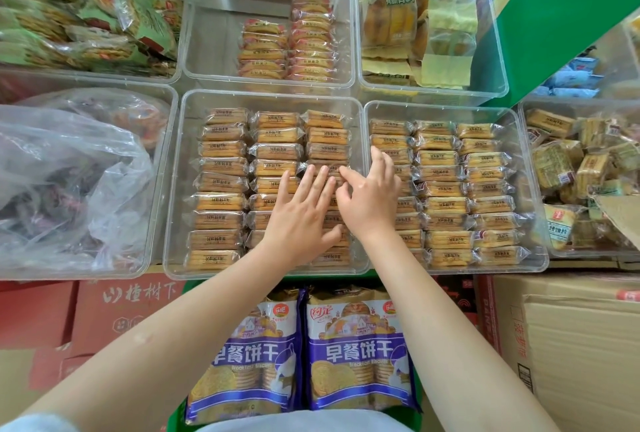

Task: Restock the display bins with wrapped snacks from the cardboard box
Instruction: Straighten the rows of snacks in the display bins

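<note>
A person's two bare forearms reach forward over clear plastic display bins packed with wrapped biscuits.

The centre bin (pixel 173 189) holds three columns of wrapped biscuit packets (pixel 221 182); the left column shows nine, while the hands hide much of the middle and right columns, so their count cannot be told. The bin to its right (pixel 540 223) also holds three columns, its left column partly covered by the right wrist.

At far left, a bin holds a crumpled clear plastic bag (pixel 69 172) whose contents are hard to make out. At lower right, a brown cardboard box (pixel 571 345) is cut off by the frame edge.

Two purple bags of breakfast biscuits (pixel 356 352) stand side by side below the bins, between the arms.

The left hand (pixel 304 213) lies flat, fingers spread and straight, pressing on packets in the centre bin. The right hand (pixel 370 196) touches it, fingers bent down onto the right column of that bin; whether it grasps a packet cannot be told.
</note>
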A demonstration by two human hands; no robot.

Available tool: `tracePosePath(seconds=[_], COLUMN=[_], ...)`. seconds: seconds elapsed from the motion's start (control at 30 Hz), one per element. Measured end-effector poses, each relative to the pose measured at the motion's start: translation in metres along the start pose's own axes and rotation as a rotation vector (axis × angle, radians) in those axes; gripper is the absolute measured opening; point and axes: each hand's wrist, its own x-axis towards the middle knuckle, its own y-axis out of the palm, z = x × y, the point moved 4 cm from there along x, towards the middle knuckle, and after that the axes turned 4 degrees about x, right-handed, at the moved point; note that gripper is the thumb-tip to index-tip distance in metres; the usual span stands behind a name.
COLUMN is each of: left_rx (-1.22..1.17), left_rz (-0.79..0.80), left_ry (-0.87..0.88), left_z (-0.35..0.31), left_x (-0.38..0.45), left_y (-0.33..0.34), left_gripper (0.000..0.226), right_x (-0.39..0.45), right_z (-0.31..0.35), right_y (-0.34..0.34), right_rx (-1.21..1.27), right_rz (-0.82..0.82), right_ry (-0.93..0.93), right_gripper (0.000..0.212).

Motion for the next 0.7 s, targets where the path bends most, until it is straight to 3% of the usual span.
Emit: tracePosePath(seconds=[0.17,0.23,0.4,0.57,0.7], left_rx=[0.007,-0.012,0.021,-0.036,-0.062], left_rz=[-0.079,-0.101,0.036,0.016,-0.095], left_ry=[0.02,-0.025,-0.062,-0.058,-0.037], left_z=[0.002,0.008,0.023,0.021,0.03], left_x=[0.0,0.008,0.031,0.028,0.039], left_y=[-0.015,-0.022,-0.016,-0.015,-0.032], left_gripper=[0.08,0.083,0.087,0.082,0.065], right_x=[0.003,0.011,0.022,0.027,0.037], right_z=[-0.002,-0.003,0.002,0.002,0.006], right_y=[-0.005,-0.005,0.002,0.0,-0.001], right_rx=[0.063,0.005,-0.087,-0.05,-0.085], right_rz=[-0.081,-0.015,0.141,0.106,0.13], right_ry=[0.014,0.034,0.056,0.04,0.055], right_gripper=[0.05,0.052,0.053,0.043,0.056])
